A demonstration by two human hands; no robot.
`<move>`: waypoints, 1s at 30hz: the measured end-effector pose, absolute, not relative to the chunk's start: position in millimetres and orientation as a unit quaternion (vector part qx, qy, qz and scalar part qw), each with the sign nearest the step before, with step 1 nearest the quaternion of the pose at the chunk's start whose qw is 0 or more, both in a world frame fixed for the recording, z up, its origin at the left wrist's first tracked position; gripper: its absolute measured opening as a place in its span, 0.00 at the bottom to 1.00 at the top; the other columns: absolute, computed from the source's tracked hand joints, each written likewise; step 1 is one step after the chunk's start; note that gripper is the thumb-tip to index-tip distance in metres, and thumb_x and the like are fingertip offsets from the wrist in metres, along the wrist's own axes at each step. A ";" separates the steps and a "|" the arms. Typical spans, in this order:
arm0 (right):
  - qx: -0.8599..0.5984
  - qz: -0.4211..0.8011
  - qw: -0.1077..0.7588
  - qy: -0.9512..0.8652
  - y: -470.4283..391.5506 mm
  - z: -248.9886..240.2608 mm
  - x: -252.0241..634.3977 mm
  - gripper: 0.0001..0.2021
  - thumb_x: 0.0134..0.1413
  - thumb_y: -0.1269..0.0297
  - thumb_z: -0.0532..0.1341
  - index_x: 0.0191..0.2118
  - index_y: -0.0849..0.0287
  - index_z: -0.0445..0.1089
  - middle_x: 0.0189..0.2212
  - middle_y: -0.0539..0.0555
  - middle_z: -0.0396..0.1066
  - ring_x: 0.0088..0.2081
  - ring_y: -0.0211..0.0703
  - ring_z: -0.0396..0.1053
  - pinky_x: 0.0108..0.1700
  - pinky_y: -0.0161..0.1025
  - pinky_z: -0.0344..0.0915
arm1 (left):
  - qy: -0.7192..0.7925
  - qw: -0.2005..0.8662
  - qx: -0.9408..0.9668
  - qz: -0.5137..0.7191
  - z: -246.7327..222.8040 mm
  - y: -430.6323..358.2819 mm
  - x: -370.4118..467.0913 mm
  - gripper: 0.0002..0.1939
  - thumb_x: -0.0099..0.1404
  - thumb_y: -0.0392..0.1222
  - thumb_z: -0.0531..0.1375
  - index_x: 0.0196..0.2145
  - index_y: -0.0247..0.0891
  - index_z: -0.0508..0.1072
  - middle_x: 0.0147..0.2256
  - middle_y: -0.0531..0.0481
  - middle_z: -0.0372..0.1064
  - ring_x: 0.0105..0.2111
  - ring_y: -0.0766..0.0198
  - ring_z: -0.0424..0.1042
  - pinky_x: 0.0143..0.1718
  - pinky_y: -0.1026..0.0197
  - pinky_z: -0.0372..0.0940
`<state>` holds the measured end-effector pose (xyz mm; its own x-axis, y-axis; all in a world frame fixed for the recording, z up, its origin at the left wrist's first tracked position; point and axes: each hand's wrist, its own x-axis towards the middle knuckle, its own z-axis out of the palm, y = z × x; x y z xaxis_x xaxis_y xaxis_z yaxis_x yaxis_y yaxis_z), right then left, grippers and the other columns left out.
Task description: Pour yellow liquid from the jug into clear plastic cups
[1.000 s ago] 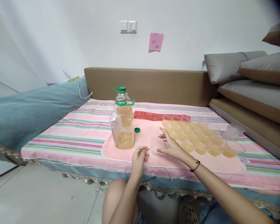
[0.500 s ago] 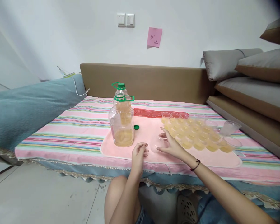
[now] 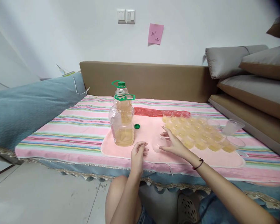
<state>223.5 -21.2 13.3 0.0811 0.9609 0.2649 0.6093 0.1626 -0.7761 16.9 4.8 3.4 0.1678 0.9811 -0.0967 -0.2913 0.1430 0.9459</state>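
A clear plastic cup (image 3: 156, 145) stands on the pink mat, faint against it. My right hand (image 3: 175, 145) curves around its right side, thumb in front and fingers spread above and behind; whether they touch it I cannot tell. Left of the cup, my left hand (image 3: 138, 151) hovers with loosely bent fingers and holds nothing. An uncapped clear jug (image 3: 121, 124) with a green handle ring contains some pale yellow liquid. Its neighbour behind, a capped jug (image 3: 121, 84), is largely hidden. To the right, several cups of yellow liquid (image 3: 196, 133) stand in close rows.
A green cap (image 3: 137, 126) lies beside the jug on the pink mat (image 3: 144, 155). Behind is a red plastic bag (image 3: 149, 112). A stack of clear cups (image 3: 233, 127) leans at the right. Grey cushions (image 3: 252, 88) are piled at the far right.
The view has shifted slightly. My right hand sits a little farther right, its fingers still spread beside the cup. The left hand looks almost unmoved.
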 end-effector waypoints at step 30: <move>-0.423 0.304 0.599 -0.608 99.8 28.3 80.8 0.61 0.36 0.44 0.73 0.68 0.46 0.33 0.67 0.60 0.49 0.68 0.53 0.49 0.66 0.55 0.53 | 0.523 0.321 0.375 0.695 15.0 25.8 -26.8 0.16 0.67 0.47 0.54 0.51 0.42 0.61 0.56 0.42 0.60 0.58 0.56 0.63 0.57 0.55 0.61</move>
<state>80.8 99.8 28.3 0.0751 0.8785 0.4718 0.1504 0.4578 -0.8763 -26.8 25.8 15.0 -0.5120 0.8387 0.1854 -0.0536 -0.2466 0.9676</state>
